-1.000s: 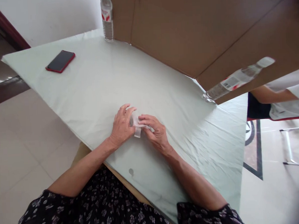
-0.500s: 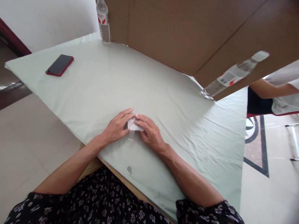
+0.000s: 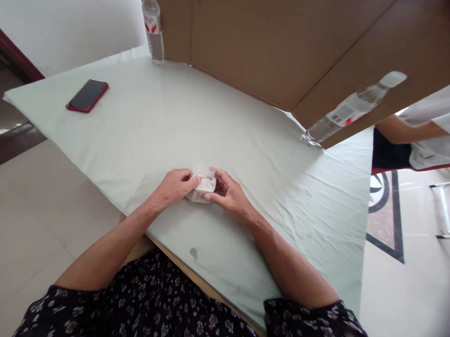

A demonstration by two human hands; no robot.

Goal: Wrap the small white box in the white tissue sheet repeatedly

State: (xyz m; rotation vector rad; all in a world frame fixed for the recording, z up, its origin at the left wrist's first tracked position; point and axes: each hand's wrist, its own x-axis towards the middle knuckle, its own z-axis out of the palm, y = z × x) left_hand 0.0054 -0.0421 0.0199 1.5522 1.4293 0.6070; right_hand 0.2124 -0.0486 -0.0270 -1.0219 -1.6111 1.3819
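Observation:
Between my two hands is a small white box (image 3: 202, 194) in clear plastic wrap, held low over the pale green tablecloth near the table's front edge. My left hand (image 3: 177, 186) grips its left side, with the thumb on top. On the right side, my right hand (image 3: 228, 191) closes around it, thumb at the front and fingers behind. Loose see-through film (image 3: 202, 170) stands up at the box's far side. The markings on the box are too small to read.
A phone in a red case (image 3: 87, 96) lies at the far left. A brown cardboard panel (image 3: 260, 46) stands across the back, with one upright bottle (image 3: 153, 31) and one bottle (image 3: 352, 110) by its right end. A seated person's arm (image 3: 407, 130) shows at the right.
The white box has turned and shows more of its top and front. My left thumb has moved onto it, and my right thumb has come to its front. The film now stands at the far side.

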